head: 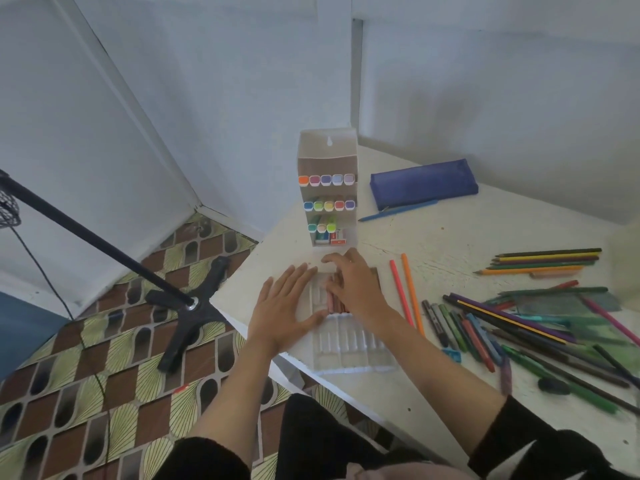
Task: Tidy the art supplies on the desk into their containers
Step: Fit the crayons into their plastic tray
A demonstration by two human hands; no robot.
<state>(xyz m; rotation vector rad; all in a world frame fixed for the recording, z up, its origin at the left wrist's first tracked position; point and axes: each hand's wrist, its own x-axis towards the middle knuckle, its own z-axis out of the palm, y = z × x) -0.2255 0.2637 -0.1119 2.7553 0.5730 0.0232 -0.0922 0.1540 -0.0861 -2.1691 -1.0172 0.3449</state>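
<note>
Steadies tray (349,344) with flat, spread left hand (284,306); arches right hand (353,282) over reddish sticks (334,302), grip unclear. Roughly midway: markers (327,204) racked at 12 o'clock, pencils (519,318) loose at 3.

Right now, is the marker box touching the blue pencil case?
Apart. The head view shows bare desk between the marker box and the blue pencil case.

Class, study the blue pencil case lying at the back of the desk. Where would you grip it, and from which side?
Grip the pencil case across its narrow width near the middle, coming down from above. It lies flat and long, so a middle grip should keep it level. The wall is close behind it and a blue pen lies just in front, which leaves little room for a sideways approach.
</note>
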